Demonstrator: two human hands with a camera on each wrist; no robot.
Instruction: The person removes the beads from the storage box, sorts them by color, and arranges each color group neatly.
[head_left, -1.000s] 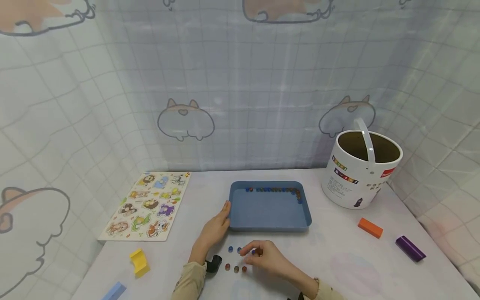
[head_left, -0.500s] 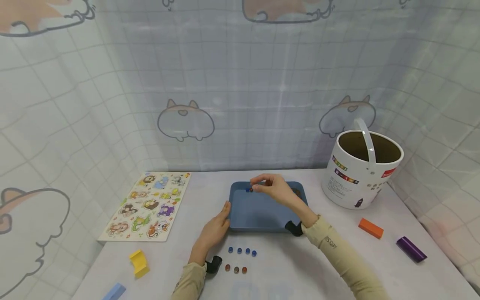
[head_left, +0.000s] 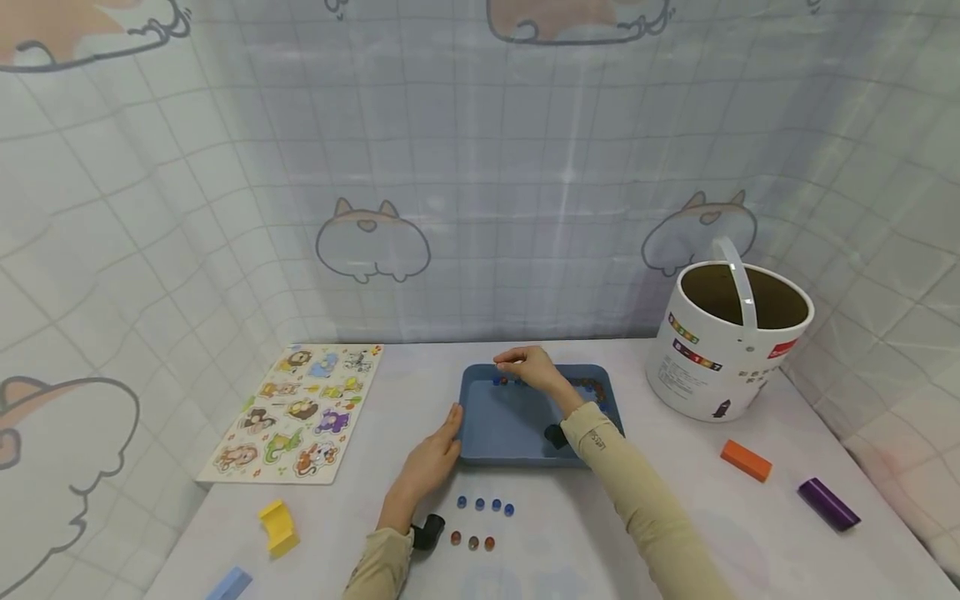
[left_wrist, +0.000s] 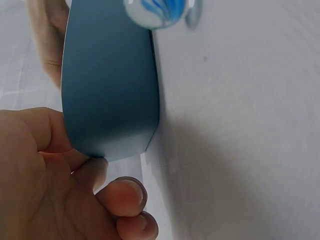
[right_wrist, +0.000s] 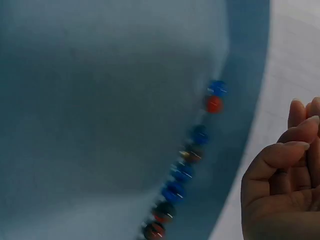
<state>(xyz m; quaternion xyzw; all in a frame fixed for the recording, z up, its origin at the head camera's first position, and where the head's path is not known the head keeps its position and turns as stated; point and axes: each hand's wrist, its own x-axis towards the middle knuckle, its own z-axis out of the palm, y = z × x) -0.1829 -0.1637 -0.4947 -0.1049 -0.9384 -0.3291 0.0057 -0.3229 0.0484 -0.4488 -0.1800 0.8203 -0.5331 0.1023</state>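
The row of marbles (right_wrist: 174,191) is laid inside the blue tray (head_left: 487,429), along its far wall and round the right-hand corner, with a gap visible beside the blue and red pair at the left end. As such marbles are likely to roll, each is best lowered to the tray floor and nudged gently against its neighbour. The tray is apparently steadied by the left hand (head_left: 431,460), whose fairly straight fingers are set along its left side; only light pressure is called for. The right hand (head_left: 534,369) is held over the far side, thumb and fingers bent together, but whether a marble is pinched there cannot be told. Part of the row is covered by that hand in the head view. On the tabletop (head_left: 405,379), four blue marbles (head_left: 480,504) and three brownish marbles (head_left: 456,538) are set out, their patterns too small to be read. Farther off, the pale blue block (head_left: 229,585) is cut off below, and the bottom of the bucket (head_left: 701,383) is hidden.
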